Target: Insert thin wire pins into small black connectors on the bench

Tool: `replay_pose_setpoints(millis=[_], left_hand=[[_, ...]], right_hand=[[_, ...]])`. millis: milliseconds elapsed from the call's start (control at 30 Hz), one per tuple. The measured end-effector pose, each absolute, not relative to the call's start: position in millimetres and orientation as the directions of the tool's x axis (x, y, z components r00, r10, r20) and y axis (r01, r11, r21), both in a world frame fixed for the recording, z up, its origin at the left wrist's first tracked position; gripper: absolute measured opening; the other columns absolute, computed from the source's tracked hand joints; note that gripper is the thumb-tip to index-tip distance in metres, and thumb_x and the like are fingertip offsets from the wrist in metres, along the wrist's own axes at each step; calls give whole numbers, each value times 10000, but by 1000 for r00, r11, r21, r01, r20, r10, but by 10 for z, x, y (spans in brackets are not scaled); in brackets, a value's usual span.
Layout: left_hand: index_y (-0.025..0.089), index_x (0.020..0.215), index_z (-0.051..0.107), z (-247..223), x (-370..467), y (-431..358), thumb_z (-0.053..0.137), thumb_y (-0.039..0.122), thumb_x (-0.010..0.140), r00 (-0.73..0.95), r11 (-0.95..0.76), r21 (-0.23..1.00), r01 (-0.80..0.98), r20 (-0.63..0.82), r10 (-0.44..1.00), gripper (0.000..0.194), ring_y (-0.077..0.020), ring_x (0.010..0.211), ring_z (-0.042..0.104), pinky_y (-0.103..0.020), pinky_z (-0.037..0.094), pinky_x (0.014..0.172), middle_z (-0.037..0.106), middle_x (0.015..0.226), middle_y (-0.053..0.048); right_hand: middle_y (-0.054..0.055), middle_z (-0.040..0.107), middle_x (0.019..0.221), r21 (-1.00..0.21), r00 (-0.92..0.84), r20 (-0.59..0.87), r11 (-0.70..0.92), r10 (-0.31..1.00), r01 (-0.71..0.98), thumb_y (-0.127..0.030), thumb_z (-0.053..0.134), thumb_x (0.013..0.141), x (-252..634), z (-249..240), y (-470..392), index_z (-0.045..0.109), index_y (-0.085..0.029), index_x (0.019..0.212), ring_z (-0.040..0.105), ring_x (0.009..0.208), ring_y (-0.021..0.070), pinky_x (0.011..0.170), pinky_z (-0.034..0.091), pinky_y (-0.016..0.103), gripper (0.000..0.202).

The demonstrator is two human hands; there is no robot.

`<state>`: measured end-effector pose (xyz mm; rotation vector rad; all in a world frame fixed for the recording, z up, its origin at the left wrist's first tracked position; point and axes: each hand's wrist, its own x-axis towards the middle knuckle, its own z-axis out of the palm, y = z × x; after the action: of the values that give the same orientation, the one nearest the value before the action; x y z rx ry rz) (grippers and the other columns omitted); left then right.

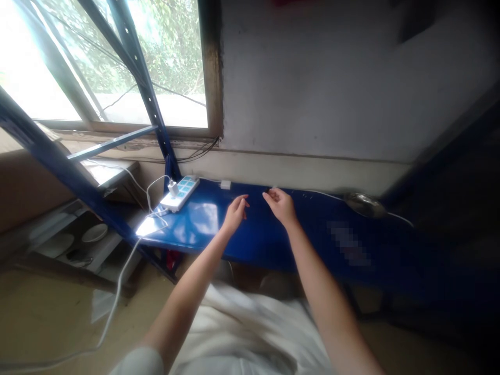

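Both my hands hover over a blue metal shelf [258, 245], a short gap between them. My left hand [236, 212] is half curled with its fingers a little apart, and nothing shows in it. My right hand [282, 204] is pinched, thumb against fingers, around a small dark piece [267, 191] too small to name. Beyond my left hand, at the shelf's back edge, lies a small white block [225, 184]. A few tiny pale bits [308, 196] lie to the right of my right hand.
A white power strip [183, 191] with a white plug [172, 188] sits at the shelf's left end; its cord [117, 297] hangs to the floor. A shiny metal dish [365, 204] stands at right. Blue rack posts [146, 88] rise by the window.
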<state>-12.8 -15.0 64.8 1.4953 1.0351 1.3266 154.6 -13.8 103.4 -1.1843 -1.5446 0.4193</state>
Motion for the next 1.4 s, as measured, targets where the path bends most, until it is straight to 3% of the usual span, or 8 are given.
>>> replay_pose_setpoints(millis=[133, 300, 767, 1100, 1267, 1400], left_hand=[[140, 983, 574, 301, -163, -111, 394, 421, 865, -30, -197, 976, 97, 201, 979, 354, -34, 416, 437, -173, 365, 411, 557, 726, -4], [136, 977, 550, 62, -210, -127, 370, 445, 854, -21, -143, 986, 90, 145, 989, 379, -39, 403, 423, -163, 332, 397, 553, 702, 4], [125, 827, 576, -78, -243, -145, 379, 480, 831, -15, -111, 991, 75, 112, 994, 406, -52, 407, 425, -168, 331, 423, 536, 586, 12], [128, 814, 582, -55, -231, -157, 398, 451, 827, 5, -102, 990, 95, 102, 995, 372, -50, 410, 423, -166, 337, 429, 525, 573, 18], [131, 828, 577, -55, -225, -155, 403, 430, 827, 9, -102, 988, 114, 101, 995, 346, -56, 417, 427, -169, 341, 431, 518, 577, 19], [164, 1003, 500, -49, -240, -170, 414, 371, 832, -199, -162, 984, 75, 174, 965, 282, -64, 469, 458, -181, 378, 466, 523, 684, 21]], right_hand=[[85, 647, 667, -781, 230, 467, 276, 854, 560, -472, 561, 697, 1798, 699, -58, 604, -139, 696, 584, 614, 173, 632, 447, 289, 335], [95, 667, 710, -737, 247, 329, 84, 912, 671, -388, 548, 694, 1987, 225, 1, 630, -136, 725, 607, 665, 195, 649, 443, 289, 266], [72, 679, 787, -584, 229, 188, -79, 955, 808, -286, 527, 761, 1867, 42, 95, 647, -171, 785, 608, 703, 174, 588, 399, 240, 168], [117, 683, 862, -507, 249, 100, -166, 963, 846, -174, 527, 770, 1979, 21, 163, 656, -138, 907, 634, 817, 209, 644, 425, 259, 191], [114, 691, 811, -523, 307, 131, -197, 943, 830, -254, 531, 775, 2017, -14, 167, 697, -155, 833, 644, 813, 229, 619, 423, 257, 202], [123, 697, 795, -520, 315, 147, -197, 938, 831, -273, 522, 768, 1996, -31, 155, 714, -154, 806, 649, 778, 227, 595, 415, 250, 229]])
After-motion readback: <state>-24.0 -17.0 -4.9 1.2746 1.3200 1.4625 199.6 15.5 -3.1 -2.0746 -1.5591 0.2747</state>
